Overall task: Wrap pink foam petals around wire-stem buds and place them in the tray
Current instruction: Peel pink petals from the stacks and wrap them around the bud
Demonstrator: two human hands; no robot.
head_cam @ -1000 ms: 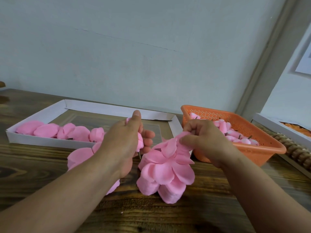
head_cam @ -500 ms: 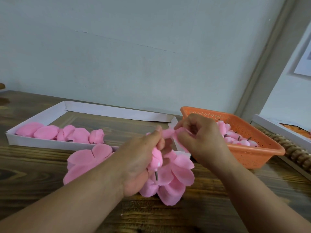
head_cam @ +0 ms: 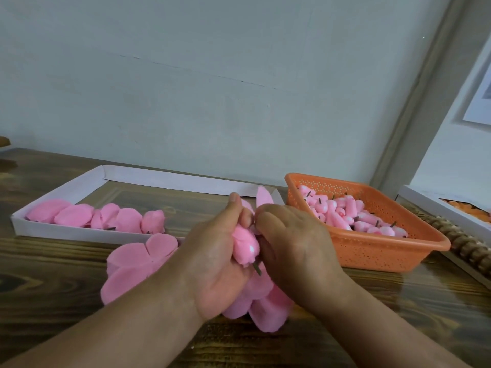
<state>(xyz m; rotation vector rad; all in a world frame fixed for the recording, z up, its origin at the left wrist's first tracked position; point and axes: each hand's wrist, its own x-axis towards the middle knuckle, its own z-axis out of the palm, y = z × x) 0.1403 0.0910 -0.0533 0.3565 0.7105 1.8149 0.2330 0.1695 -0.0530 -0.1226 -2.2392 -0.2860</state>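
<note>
My left hand (head_cam: 212, 258) grips a pink foam bud (head_cam: 244, 247) whose dark wire stem pokes out below. Close against it on the right, my right hand (head_cam: 295, 248) holds a pink foam petal (head_cam: 264, 196) whose tip sticks up above the fingers. Both hands meet over a pile of loose pink petals (head_cam: 138, 264) on the wooden table. The white tray (head_cam: 66, 191) at the back left holds several wrapped pink buds (head_cam: 111, 217) along its near side.
An orange perforated basket (head_cam: 372, 251) at the right is filled with several unwrapped pink buds (head_cam: 345, 211). A white box with orange pieces (head_cam: 451, 208) and a row of wooden beads (head_cam: 462, 243) lie at the far right. A wall stands behind.
My left hand moved right with the bud to meet my right hand. My right hand lifted a petal from the pile and brought it against the bud.
</note>
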